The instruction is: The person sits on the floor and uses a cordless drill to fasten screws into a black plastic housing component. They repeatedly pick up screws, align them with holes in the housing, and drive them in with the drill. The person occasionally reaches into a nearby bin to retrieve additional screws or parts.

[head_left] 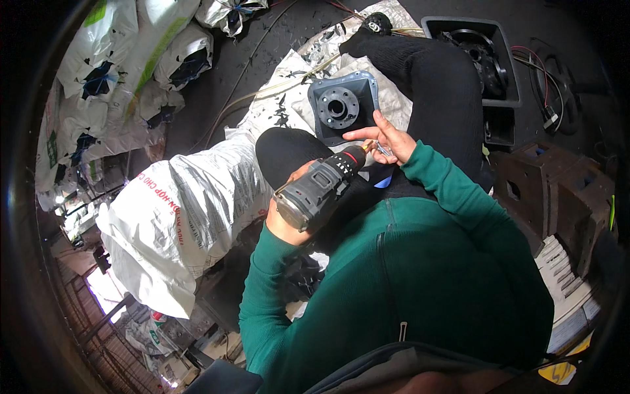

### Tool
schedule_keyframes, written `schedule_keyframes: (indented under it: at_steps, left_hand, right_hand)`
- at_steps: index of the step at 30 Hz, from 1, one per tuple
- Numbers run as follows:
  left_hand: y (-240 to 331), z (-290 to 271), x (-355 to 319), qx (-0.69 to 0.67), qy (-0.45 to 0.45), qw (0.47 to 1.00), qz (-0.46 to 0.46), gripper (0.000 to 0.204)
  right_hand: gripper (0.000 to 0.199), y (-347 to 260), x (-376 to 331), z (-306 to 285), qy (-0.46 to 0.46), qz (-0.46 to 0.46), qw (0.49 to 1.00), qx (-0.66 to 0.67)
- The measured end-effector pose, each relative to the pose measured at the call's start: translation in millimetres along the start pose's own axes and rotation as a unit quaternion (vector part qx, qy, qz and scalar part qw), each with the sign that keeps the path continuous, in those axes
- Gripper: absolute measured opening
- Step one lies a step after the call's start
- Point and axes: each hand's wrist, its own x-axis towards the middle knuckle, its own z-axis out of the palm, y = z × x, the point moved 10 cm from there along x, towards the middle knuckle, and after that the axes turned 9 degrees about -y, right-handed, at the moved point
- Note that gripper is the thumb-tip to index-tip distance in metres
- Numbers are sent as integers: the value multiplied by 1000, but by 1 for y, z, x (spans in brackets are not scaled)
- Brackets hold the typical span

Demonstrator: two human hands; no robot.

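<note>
A grey and black cordless drill (pixel 314 194) with a red ring at its chuck is gripped by my left hand (pixel 283 224). Its nose points up and right, toward my right hand (pixel 392 139). The fingers of that hand meet at the brass-coloured tip (pixel 367 146) of the drill, around a small silvery piece that I cannot make out well. Just beyond both hands, between my legs, a grey square tub (pixel 365 84) holds a dark round flanged hub (pixel 346 119) with a ring of holes.
White plastic sacks (pixel 184 210) lie at the left, more at the upper left. A grey bin (pixel 472 22) with black round parts stands at the upper right. Brown metal blocks (pixel 554 190) are at the right. Hoses and wires (pixel 282 85) cross the floor.
</note>
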Motion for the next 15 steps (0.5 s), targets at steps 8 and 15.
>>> schedule_keyframes:
  at_steps: [8,15]
  left_hand:
    - [-1,-3,-10,-13,4,1000,-2,49]
    - [-6,-10,-18,94,-17,995,21,54]
  right_hand:
    - [69,-8,-6,2,24,-12,998,52]
    - [22,10,-5,-11,56,7,988,143]
